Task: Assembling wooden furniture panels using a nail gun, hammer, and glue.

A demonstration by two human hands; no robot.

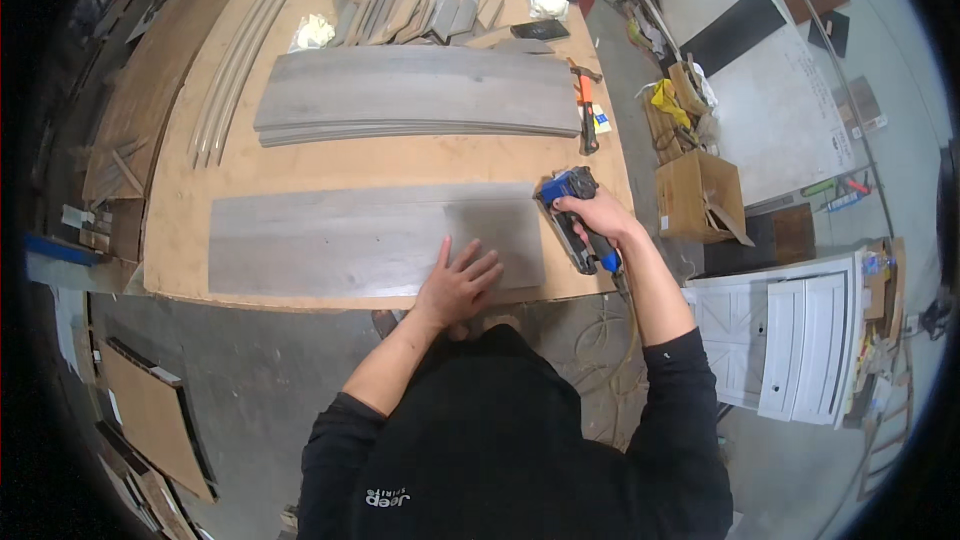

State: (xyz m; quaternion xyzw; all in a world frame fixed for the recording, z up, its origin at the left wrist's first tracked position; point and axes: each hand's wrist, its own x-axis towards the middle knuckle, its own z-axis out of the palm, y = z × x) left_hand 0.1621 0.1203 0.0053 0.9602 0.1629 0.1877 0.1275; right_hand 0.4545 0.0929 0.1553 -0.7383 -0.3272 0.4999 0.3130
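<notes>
A long grey wood-grain board (300, 240) lies flat along the near edge of the wooden worktable (400, 166). My left hand (459, 285) rests on its near edge, right of the middle, fingers spread. Just past the board's right end, my right hand (597, 212) grips a blue and black nail gun (571, 185), with a hose (628, 325) running down from it. Whether the tool touches the table I cannot tell. Behind the board sits a stack of similar grey boards (420, 90). A hammer with an orange and black handle (587, 105) lies at that stack's right end.
Several angled grey pieces (420, 12) are heaped at the back, beside white crumpled bundles (547, 2) and a dark phone-like slab (540, 30). Long thin strips (240, 65) lie at the left. Off the table's right side stand a cardboard box (700, 195) and white cabinet doors (790, 340).
</notes>
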